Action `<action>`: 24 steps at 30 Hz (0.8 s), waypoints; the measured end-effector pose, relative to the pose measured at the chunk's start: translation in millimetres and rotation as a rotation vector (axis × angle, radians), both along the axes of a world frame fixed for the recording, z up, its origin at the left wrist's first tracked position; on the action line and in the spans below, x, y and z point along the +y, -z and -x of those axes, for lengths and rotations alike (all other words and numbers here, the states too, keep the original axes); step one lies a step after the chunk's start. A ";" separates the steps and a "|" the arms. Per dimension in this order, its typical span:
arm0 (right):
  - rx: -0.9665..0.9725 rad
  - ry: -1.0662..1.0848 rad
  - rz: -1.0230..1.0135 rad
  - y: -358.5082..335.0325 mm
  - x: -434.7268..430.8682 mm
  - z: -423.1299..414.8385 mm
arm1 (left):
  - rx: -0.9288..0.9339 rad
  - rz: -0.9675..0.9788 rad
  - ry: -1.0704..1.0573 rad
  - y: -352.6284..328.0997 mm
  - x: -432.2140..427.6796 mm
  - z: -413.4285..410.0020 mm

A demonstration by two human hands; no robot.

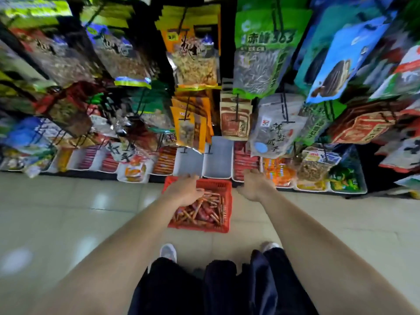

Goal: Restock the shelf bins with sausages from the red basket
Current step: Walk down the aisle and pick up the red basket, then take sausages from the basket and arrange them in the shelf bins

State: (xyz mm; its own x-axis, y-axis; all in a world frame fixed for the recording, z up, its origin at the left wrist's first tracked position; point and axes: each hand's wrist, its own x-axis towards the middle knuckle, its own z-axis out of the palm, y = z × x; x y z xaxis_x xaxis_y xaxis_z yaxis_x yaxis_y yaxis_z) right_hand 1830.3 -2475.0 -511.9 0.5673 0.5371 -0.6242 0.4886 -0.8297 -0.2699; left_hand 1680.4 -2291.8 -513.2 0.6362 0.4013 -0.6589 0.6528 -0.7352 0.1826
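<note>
Beyond dark trousers (222,287), the left hand (185,189) reaches over the full red basket (200,228), grip unclear. The right hand (255,186) is splayed beside it, and the bins (218,162) behind it lie empty.

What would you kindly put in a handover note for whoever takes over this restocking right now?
Left hand: over the far end of the red basket; whether it grips anything cannot be told.
Right hand: open and empty, in the air right of the basket.
Sausages: piled in the basket, which stands on the floor.
Two grey bins just behind the basket look empty.
Done: no filling of those bins shows.
Left: move sausages from the basket into them.
</note>
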 end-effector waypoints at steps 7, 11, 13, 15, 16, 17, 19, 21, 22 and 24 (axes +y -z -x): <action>0.055 -0.103 0.041 215.2 84.7 64.1 | 0.024 0.013 -0.161 223.6 75.3 62.7; 0.052 -0.107 0.049 326.0 104.4 78.6 | -0.019 0.026 -0.187 332.6 89.2 82.6; 0.063 -0.086 0.024 389.2 107.8 82.5 | -0.039 0.015 -0.186 386.4 89.8 88.3; 0.083 -0.091 0.022 436.3 106.0 89.1 | -0.030 -0.002 -0.186 426.5 83.6 92.7; 0.089 -0.085 0.009 450.4 103.1 93.4 | -0.046 -0.001 -0.183 441.2 79.3 94.1; 0.080 -0.077 0.002 457.6 98.4 98.3 | -0.063 -0.003 -0.184 452.9 74.2 96.9; 0.072 -0.015 -0.019 463.5 83.3 107.5 | -0.076 0.000 -0.203 468.1 60.7 107.9; 0.094 0.036 -0.018 465.1 63.8 116.8 | -0.093 0.036 -0.221 472.2 45.6 122.7; 0.098 0.034 -0.009 465.1 54.0 122.7 | -0.096 0.052 -0.222 470.4 38.4 131.8; 0.072 0.028 0.007 464.4 38.8 129.6 | -0.095 0.069 -0.225 464.7 31.5 145.6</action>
State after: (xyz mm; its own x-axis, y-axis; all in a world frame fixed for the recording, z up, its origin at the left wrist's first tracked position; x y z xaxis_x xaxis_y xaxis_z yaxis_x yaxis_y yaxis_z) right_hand 1700.7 -2436.2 -976.2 0.5360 0.5171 -0.6673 0.4445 -0.8449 -0.2978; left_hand 1534.8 -2260.3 -977.9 0.5962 0.4962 -0.6311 0.7762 -0.5570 0.2954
